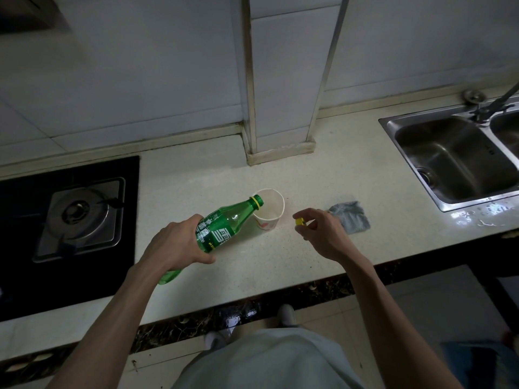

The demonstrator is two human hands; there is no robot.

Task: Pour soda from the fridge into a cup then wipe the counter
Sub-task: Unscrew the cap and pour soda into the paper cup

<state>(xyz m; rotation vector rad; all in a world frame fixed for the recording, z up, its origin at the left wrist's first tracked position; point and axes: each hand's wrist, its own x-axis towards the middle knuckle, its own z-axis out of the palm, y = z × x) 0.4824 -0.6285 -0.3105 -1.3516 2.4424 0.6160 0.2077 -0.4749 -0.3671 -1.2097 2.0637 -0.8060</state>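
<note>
My left hand (175, 245) grips a green soda bottle (224, 224) around its lower body. The bottle is tilted, and its open, yellow-ringed mouth rests over the near rim of a white paper cup (269, 210). The cup stands upright on the pale counter (252, 265). My right hand (320, 234) hovers to the right of the cup and pinches the yellow bottle cap (300, 221) between thumb and fingers. A folded grey cloth (351, 217) lies flat on the counter just behind my right hand.
A black gas hob (70, 220) fills the counter's left side. A steel sink (455, 158) with a tap sits at the right, with water drops on the counter in front of it. A tiled column (278, 122) stands behind the cup.
</note>
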